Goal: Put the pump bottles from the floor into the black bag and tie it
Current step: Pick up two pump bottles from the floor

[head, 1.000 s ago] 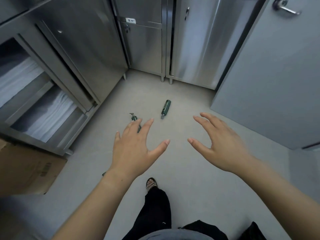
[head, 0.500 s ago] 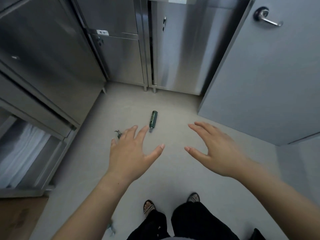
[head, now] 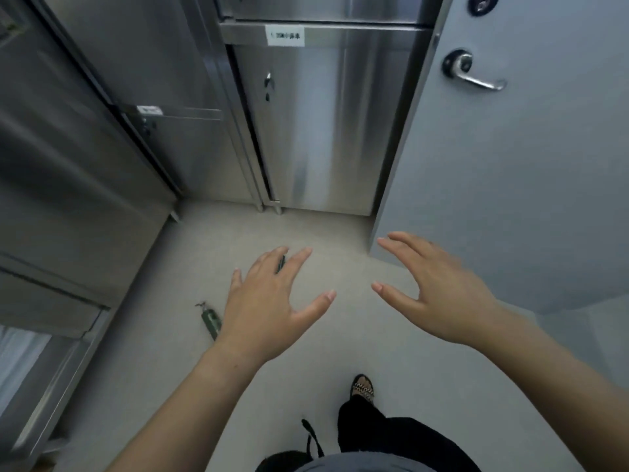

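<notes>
A dark green pump bottle (head: 211,322) lies on the pale floor, its pump head pointing up-left, partly covered by my left wrist. A second green bottle (head: 281,264) shows only as a sliver between the fingers of my left hand (head: 272,301), which hovers over it with fingers spread and empty. My right hand (head: 432,287) is also spread and empty, held to the right above bare floor. A dark item with a strap (head: 308,444), possibly the black bag, shows at the bottom edge.
Stainless steel cabinets (head: 316,131) line the back and left. A grey door (head: 527,165) with a lever handle stands ajar on the right. My sandalled foot (head: 363,388) and black trouser leg are below the hands. An open lower shelf (head: 30,369) sits at left.
The view has tilted up and moved forward toward the cabinets. Both hands stay spread and empty; the left one now covers the far bottle, and the nearer bottle shows beside my wrist.
</notes>
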### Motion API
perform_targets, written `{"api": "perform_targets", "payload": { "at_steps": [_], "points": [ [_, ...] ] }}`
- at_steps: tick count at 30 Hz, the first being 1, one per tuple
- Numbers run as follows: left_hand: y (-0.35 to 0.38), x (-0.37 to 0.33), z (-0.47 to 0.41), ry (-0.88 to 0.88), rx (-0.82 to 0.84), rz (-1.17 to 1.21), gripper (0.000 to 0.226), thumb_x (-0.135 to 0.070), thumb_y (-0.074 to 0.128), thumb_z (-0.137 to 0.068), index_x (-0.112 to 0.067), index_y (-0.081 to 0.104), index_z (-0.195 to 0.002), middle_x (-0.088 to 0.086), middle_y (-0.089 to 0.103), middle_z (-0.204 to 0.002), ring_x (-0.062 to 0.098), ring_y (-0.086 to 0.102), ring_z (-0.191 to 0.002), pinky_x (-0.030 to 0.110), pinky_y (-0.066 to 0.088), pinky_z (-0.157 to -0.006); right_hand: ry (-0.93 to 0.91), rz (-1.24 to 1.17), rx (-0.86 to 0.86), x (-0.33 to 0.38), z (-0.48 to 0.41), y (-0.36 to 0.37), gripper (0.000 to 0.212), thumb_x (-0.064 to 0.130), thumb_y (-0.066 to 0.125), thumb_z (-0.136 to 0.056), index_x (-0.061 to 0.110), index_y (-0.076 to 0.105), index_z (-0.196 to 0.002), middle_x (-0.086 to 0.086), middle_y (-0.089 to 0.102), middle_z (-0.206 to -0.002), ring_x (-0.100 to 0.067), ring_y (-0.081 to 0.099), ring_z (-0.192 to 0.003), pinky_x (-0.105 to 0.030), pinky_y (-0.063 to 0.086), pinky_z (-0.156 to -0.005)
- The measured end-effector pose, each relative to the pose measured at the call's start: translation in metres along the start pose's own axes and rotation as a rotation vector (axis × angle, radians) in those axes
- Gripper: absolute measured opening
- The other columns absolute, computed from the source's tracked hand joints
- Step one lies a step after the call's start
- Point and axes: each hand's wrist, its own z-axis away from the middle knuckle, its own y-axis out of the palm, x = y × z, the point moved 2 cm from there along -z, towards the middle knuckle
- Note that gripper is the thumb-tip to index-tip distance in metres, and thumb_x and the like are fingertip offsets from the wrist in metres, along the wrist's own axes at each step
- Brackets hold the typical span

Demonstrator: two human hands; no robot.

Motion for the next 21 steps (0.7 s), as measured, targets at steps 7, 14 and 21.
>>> {"api": "perform_targets", "payload": {
  "at_steps": [7,14,21],
  "points": [
    [0.005,-0.039,-0.079,0.021,-0.031,-0.022,0.078,-0.08,0.019,-0.072,-0.045,0.022,-0.142,-0.006,0.034,-0.15,0.014,0.028,-0.14,0.054,0.028,-0.11,-0.007,-0.01,-0.01,-0.052,-0.052,-0.038,0.071,0.065,0.031,-0.083,0.031,0.026,-0.144,0.008,0.026,-0.153,-0.012,0.025,-0.139,-0.035,0.028,-0.111],
    [-0.004,-0.02,-0.124,-0.127,-0.077,0.008,0.081,-0.08,0.018,-0.07,-0.043,0.026,-0.142,-0.006,0.036,-0.149,0.013,0.029,-0.139,0.053,0.028,-0.11,-0.096,0.004,0.029,-0.066,-0.123,-0.047,0.071,0.067,0.029,-0.083,0.03,0.027,-0.144,0.009,0.027,-0.152,-0.011,0.026,-0.138,-0.035,0.027,-0.109],
    [-0.01,0.02,-0.191,-0.224,-0.086,0.106,0.082,-0.08,0.019,-0.073,-0.039,0.025,-0.144,-0.005,0.035,-0.15,0.014,0.027,-0.14,0.052,0.029,-0.109,-0.141,0.02,0.139,-0.052,-0.217,-0.047,0.071,0.065,0.033,-0.084,0.031,0.023,-0.145,0.008,0.022,-0.154,-0.012,0.024,-0.139,-0.036,0.028,-0.112]
  ]
}}
